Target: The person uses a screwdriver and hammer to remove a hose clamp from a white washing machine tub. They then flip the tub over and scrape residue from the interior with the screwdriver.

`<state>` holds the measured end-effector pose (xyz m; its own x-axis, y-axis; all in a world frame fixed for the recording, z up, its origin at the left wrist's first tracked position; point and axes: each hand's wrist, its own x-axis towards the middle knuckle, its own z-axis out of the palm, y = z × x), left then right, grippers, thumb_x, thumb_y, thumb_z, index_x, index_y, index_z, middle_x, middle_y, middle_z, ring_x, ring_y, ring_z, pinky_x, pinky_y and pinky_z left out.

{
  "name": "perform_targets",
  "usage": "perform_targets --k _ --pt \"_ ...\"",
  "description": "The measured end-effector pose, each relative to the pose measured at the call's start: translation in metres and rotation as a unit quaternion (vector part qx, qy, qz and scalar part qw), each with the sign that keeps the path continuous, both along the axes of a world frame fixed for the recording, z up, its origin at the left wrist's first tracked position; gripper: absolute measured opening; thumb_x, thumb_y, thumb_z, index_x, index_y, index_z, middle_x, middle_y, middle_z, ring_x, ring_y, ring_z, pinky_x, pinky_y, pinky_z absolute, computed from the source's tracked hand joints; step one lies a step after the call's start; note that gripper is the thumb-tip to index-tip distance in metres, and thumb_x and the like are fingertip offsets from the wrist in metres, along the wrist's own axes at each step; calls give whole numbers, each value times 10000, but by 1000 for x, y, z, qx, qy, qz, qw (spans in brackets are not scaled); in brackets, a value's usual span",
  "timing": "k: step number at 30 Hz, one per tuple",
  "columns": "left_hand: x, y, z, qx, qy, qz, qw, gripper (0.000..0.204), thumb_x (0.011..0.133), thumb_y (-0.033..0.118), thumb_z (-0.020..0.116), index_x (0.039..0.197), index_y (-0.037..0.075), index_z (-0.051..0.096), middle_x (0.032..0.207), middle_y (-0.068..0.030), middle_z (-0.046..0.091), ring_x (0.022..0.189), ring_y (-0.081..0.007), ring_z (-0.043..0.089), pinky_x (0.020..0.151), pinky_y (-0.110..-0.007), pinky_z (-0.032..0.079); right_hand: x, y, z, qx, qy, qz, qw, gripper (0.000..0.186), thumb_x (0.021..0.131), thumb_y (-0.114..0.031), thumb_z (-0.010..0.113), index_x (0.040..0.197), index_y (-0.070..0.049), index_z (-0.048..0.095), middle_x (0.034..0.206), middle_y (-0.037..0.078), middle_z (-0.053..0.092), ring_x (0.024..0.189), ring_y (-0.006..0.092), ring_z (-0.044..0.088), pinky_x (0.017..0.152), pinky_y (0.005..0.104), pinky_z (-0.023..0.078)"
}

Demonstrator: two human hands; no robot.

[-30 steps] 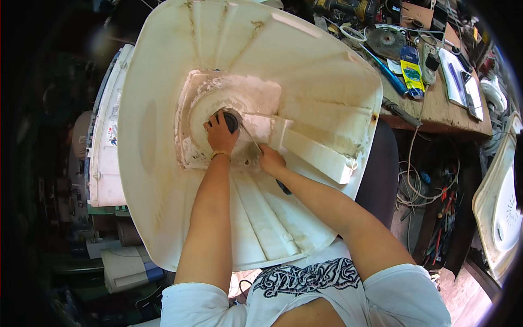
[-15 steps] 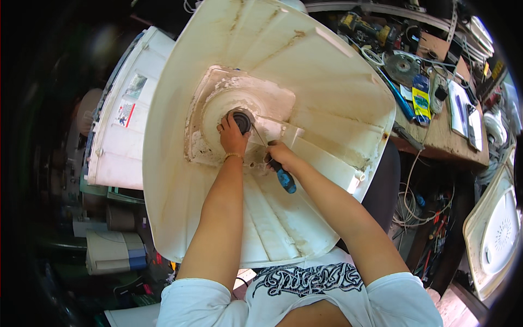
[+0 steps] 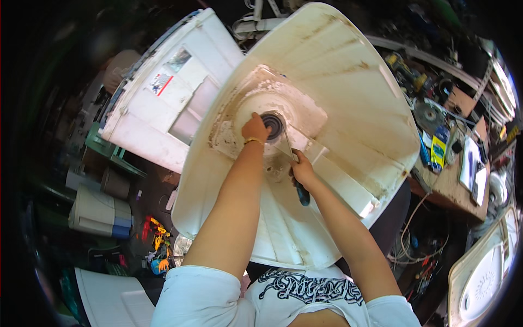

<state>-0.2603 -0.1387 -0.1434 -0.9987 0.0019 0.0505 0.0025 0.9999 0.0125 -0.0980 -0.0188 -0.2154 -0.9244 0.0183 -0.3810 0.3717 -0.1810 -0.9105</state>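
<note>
A large off-white plastic tub-like shell [image 3: 370, 109] with grimy stains lies in front of me, its recessed middle turned up. In that recess sits a black ribbed rubber seal [image 3: 279, 129]. My left hand [image 3: 256, 129] is closed at the left side of the seal, its fingers curled over the edge toward the centre. My right hand [image 3: 304, 170] grips a screwdriver [image 3: 303, 196] with a blue and black handle. Its thin shaft slants up to the right edge of the seal; the very tip is hard to make out.
A white appliance casing [image 3: 188, 82] stands at the left. On the right, a wooden workbench [image 3: 455, 191] carries a power drill [image 3: 406, 71], a yellow and blue packet [image 3: 439, 147] and cables. A white panel [image 3: 482, 283] leans at lower right. Colourful items [image 3: 158, 245] lie on the floor at left.
The view has swung, so the shell and hands appear farther right. My left fingers, spread over the seal before, are now curled at its left side. The screwdriver stays at its right edge.
</note>
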Motion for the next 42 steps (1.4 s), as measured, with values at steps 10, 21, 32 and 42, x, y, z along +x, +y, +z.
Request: perform_targets --k 10,21,32,42 --pt "-2 -10 -11 24 35 -85 995 526 805 323 780 1166 52 510 1060 -181 654 971 -337 681 812 -415 570 6 2 13 158 26 46 986 511 943 -137 467 1448 -210 490 683 137 642 446 237 589 452 397 510" --pt "-12 -16 -23 42 56 -58 996 326 939 326 628 1074 44 537 901 -188 711 852 -363 698 738 -466 553 -4 23 41 282 58 114 951 555 898 -109 418 1447 -152 491 892 218 710 531 291 658 529 402 558" --pt "-26 -21 -28 -81 130 -177 972 284 980 314 551 939 50 650 782 -151 712 749 -324 708 679 -422 561 -51 36 44 423 114 176 882 398 922 -139 491 1301 -112 611 875 195 706 669 290 694 637 423 562" --pt "-9 -12 -22 -86 99 -155 979 156 929 158 585 948 24 662 778 -162 716 730 -302 720 647 -399 585 -107 83 -8 548 179 181 797 234 948 -284 534 1002 -128 700 969 117 720 932 332 680 791 464 526"
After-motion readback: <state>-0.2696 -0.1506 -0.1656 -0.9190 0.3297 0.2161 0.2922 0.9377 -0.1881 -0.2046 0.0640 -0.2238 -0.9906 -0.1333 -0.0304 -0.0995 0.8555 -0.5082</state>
